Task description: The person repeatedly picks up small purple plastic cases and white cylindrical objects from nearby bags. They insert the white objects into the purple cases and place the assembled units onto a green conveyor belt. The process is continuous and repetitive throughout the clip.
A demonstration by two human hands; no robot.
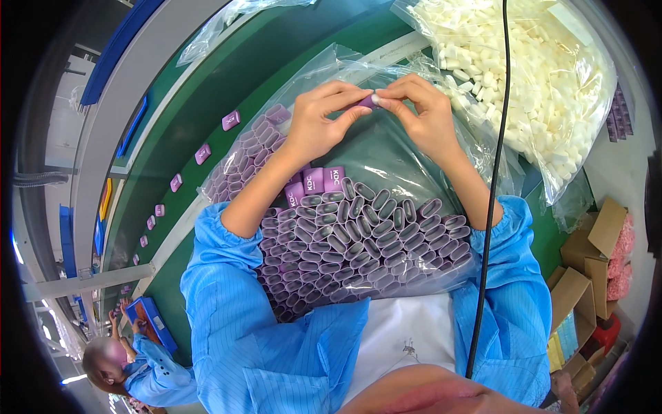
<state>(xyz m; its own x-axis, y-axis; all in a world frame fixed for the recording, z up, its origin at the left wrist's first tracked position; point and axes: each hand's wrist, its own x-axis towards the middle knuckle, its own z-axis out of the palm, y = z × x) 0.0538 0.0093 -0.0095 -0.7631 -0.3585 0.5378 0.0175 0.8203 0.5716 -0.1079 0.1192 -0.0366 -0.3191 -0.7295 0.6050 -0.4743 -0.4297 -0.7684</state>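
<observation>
Both hands meet at the upper middle of the head view, over a clear plastic bag on the green work surface. A small purple casing [367, 102] is pinched between the fingertips of my left hand [323, 119], which is closed on it. From the other side, the thumb and forefinger of my right hand [422, 114] close on its end. A bit of white shows at those fingertips, too small to tell apart from a nail. Below my hands, many open oval purple casings [358, 228] stand packed in the bag. Several closed purple pieces [314, 181] lie at their far edge.
A clear bag of white blocks [510, 76] lies at the far right. Spaced purple pieces [203, 154] line the green belt at left. A black cable [498, 159] hangs in front. Cardboard boxes [576, 297] stand at right; a co-worker [148, 369] sits lower left by a blue tray [153, 324].
</observation>
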